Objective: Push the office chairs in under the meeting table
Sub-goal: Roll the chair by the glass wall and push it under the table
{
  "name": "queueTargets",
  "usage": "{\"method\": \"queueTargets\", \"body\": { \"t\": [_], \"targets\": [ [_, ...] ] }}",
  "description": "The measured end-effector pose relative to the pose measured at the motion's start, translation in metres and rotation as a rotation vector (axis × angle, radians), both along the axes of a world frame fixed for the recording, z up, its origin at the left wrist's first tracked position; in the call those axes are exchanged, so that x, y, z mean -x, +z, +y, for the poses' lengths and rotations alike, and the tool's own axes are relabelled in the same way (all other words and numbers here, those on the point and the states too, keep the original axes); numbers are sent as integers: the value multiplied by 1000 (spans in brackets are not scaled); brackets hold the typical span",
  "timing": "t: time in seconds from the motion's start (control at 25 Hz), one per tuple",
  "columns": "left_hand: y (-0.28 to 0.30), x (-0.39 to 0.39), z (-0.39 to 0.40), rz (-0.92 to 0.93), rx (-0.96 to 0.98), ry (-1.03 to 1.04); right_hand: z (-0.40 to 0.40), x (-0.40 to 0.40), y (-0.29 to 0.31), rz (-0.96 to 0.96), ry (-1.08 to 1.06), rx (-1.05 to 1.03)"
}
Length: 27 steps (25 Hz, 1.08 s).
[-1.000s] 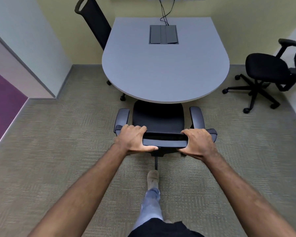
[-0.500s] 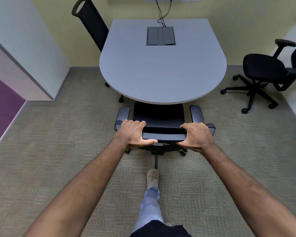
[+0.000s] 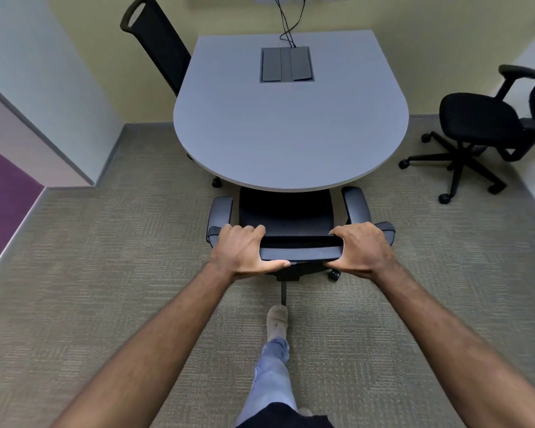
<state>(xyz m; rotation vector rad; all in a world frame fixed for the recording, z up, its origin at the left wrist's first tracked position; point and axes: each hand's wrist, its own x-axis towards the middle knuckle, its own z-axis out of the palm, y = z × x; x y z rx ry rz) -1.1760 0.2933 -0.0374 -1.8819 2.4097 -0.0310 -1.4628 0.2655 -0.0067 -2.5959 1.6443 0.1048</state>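
Carpet (image 3: 74, 304): beige-grey woven floor covering, running wall to wall under everything listed.

Meeting table (image 3: 291, 134): pale grey top, straight at the far wall, rounded at the near end. A grey cable hatch (image 3: 287, 63) is set into its far half, with black cables (image 3: 288, 23) running from it up to the wall.

Office chair, near (image 3: 286, 217): black seat, grey armrests, placed at the rounded end of the table. The front of the seat lies beneath the table edge; the armrests and backrest stand clear of it. One castor shows behind the seat on the right.

Office chair, right (image 3: 476, 118): black, with armrests and a five-star castor base, standing on open carpet well apart from the table.

Tall-backed chair (image 3: 161, 44): black mesh back with a loop handle on top, close against the table's left side, its seat hidden beneath the top.

Left hand (image 3: 244, 253): closed over the top rail of the near chair's backrest at its left end, fingers over the front, thumb laid along the rear.

Right hand (image 3: 362, 250): closed on the same rail at its right end, likewise gripped.

Foot (image 3: 277, 322): light shoe below a blue jeans leg, planted on the carpet just behind the chair's base.
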Motion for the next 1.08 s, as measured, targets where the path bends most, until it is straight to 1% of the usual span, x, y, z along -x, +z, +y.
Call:
{"method": "queueTargets", "body": {
  "t": [0.12, 0.28, 0.48, 0.64, 0.92, 1.08],
  "targets": [
    [0, -4, 1, 7, -11, 9, 0, -5, 0, 0, -2, 8],
    [1, -12, -15, 5, 3, 7, -19, -13, 1, -11, 17, 29],
    [-1, -39, -41, 26, 55, 8, -41, -37, -4, -28, -7, 38],
    [-1, -57, -61, 50, 59, -9, -51, -51, -3, -49, -14, 81],
    [0, -69, -90, 48, 55, -20, -72, -66, -1, -82, -40, 75],
    [1, -68, -114, 55, 59, -12, -99, -65, -3, -73, -44, 56]
  ]
}}
